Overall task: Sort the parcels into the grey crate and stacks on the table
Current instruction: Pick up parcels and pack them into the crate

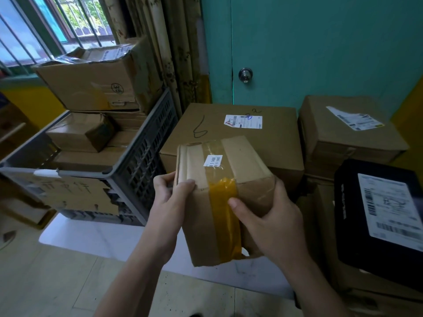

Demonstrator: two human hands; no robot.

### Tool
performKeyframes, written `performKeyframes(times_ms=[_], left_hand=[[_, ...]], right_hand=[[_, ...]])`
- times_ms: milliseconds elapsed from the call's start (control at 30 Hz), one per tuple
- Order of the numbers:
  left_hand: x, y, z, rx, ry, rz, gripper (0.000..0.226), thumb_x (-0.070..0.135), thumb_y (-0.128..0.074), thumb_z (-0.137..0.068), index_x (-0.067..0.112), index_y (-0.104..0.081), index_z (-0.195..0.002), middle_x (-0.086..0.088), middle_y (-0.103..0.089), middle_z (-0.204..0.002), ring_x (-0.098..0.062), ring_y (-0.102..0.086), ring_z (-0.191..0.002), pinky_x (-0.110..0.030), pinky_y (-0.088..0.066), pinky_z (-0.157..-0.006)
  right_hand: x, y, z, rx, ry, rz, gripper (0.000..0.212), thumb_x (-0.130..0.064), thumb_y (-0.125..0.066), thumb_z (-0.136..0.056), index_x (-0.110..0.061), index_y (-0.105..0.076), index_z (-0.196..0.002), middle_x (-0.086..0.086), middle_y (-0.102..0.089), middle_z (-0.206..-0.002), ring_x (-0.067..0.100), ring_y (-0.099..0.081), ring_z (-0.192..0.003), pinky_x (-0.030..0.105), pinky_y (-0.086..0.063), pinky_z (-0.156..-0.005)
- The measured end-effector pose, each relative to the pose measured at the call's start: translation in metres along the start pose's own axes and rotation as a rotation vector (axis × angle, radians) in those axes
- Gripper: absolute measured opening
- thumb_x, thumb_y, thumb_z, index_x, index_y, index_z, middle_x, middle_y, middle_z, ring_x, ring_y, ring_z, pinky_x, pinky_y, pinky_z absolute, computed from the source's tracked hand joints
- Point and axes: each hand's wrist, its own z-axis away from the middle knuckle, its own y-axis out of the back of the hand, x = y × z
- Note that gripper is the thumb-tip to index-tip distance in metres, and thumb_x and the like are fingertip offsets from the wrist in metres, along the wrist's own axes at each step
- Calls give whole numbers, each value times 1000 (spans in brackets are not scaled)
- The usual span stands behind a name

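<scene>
I hold a brown cardboard parcel (229, 161) with a yellow tape band and a small white label, up in front of me above the white table (96, 234). My left hand (168, 197) grips its left edge, thumb on the near face. My right hand (270, 223) grips its lower right corner, thumb on the yellow tape. The grey crate (142, 154) stands on the table at the left and holds several cardboard parcels; a small brown parcel (80, 131) lies on top inside it.
A large box marked "6" (251, 138) sits right behind the held parcel. A labelled box stack (343, 133) stands at the right, with a black parcel (377, 213) in front. A torn big box (96, 78) rests behind the crate. A teal door is behind.
</scene>
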Motion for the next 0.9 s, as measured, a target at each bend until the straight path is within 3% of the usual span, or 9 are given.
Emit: performKeyframes(times_ms=[133,267,367,467,600,767,833,900], left_hand=[[0,-7,4,-6,-25,-39,39,40,-53,-99,30,-36,-132,5,-50,-118,-19,-56,-106,-34,-50,-77],[1,-7,4,-7,-17,-36,36,38,-51,-99,30,-36,-130,5,-49,-117,-19,-56,-105,-34,-50,-77],[4,-2,3,-7,-6,3,35,32,-56,-97,30,-39,-128,2,-50,-118,-22,-55,-105,-34,-46,-75],[5,8,2,-33,-20,4,56,33,-67,-78,33,-40,-127,0,-50,-119,-25,-54,-108,-37,-47,-78],[4,14,2,-118,8,-15,89,33,-63,-61,39,-33,-145,-1,-50,-124,-31,-54,-112,-50,-50,-97],[-1,9,5,-157,63,-5,80,35,-65,-63,36,-47,-140,-5,-54,-128,-31,-56,-113,-45,-53,-91],[-1,10,7,-158,102,32,78,31,-76,-63,33,-49,-135,-6,-58,-124,-31,-59,-110,-46,-53,-89],[2,12,7,-131,142,59,66,40,-74,-67,29,-49,-127,-5,-59,-123,-30,-61,-110,-49,-54,-91]], right_hand=[[-2,0,-3,54,-54,53,112,-80,-61,-43,-29,-40,-140,-31,-42,-101,4,-48,-101,20,-48,-79],[-5,-1,-2,84,-46,90,108,-78,-60,-46,-25,-42,-139,-21,-44,-107,5,-46,-101,22,-47,-80],[-4,1,0,23,-22,44,97,-78,-62,-50,-37,-39,-135,-32,-42,-103,-1,-51,-95,18,-49,-79],[-4,7,1,-56,-8,-80,84,-90,-55,-60,-50,-35,-131,-35,-50,-110,-4,-60,-101,16,-55,-72],[-4,10,1,-64,24,-36,89,-86,-43,-72,-42,-32,-148,-36,-50,-109,-10,-58,-99,13,-53,-73],[-3,13,0,-66,-1,45,91,-79,-37,-72,-35,-32,-152,-20,-55,-116,0,-59,-97,21,-54,-80],[-1,15,0,-97,-9,37,86,-75,-42,-73,-36,-33,-150,-24,-53,-114,-1,-59,-98,23,-55,-80],[2,17,-2,-155,-63,-24,71,-63,-55,-81,-36,-37,-144,-25,-53,-112,-1,-59,-95,22,-56,-75]])
